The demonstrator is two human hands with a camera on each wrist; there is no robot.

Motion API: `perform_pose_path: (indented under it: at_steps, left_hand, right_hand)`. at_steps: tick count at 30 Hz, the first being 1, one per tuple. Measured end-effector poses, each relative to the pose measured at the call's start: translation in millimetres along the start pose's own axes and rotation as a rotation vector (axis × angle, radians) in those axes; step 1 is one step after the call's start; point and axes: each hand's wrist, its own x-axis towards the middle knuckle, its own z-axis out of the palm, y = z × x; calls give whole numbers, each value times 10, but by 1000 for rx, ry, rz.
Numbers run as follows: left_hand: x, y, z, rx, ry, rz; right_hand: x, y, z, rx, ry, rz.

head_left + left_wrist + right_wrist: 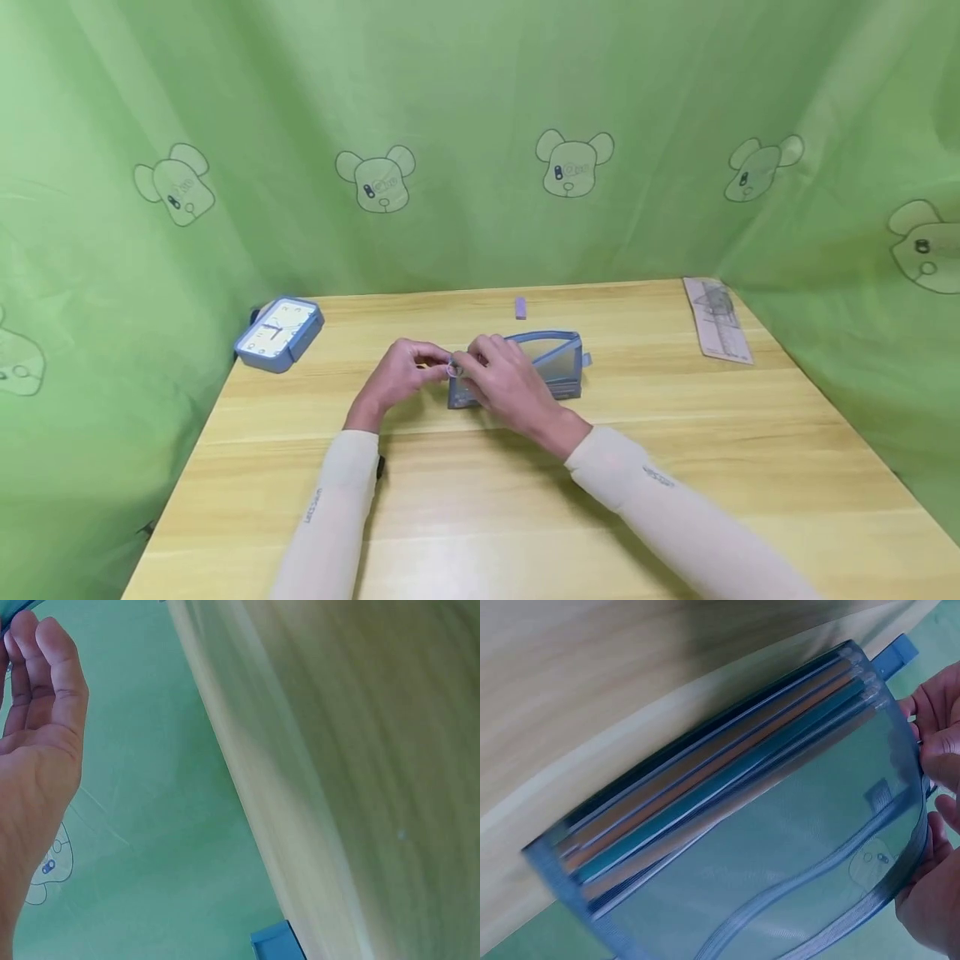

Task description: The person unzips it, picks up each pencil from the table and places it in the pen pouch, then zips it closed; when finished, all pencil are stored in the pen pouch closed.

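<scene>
A blue mesh pencil case (558, 367) stands on its long edge on the table, with several pencils (727, 772) lying along its bottom inside. At its left upper corner, my left hand (399, 377) pinches the edge between thumb and fingers. My right hand (510, 385) grips the same end from the right, its fingertips close to the left ones. A small round whitish piece (453, 369) shows between the two hands' fingertips. In the left wrist view the left hand (45, 720) has its fingers bent up toward the case, which is mostly out of frame.
A blue alarm clock (281, 333) stands at the back left of the wooden table (450, 517). Behind the pencil case lies a small purple block (521, 308). A pack of clear rulers (718, 321) lies at the back right. Green curtains (480, 233) enclose the table.
</scene>
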Motion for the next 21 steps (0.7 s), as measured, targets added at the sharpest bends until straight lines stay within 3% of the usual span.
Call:
perform_pose_path:
  at_steps: [7, 11, 15, 21]
  left_hand:
    - [9, 21, -3, 16, -11, 4]
    - [5, 33, -2, 18, -4, -9]
    - [-10, 48, 9, 36, 19, -15]
    - [-32, 44, 3, 71, 76, -6]
  right_hand:
    - [93, -60, -9, 38, 49, 49]
    - [109, -68, -51, 112, 81, 209]
    - [83, -18, -79, 154, 62, 399]
    - [-7, 140, -157, 143, 36, 529]
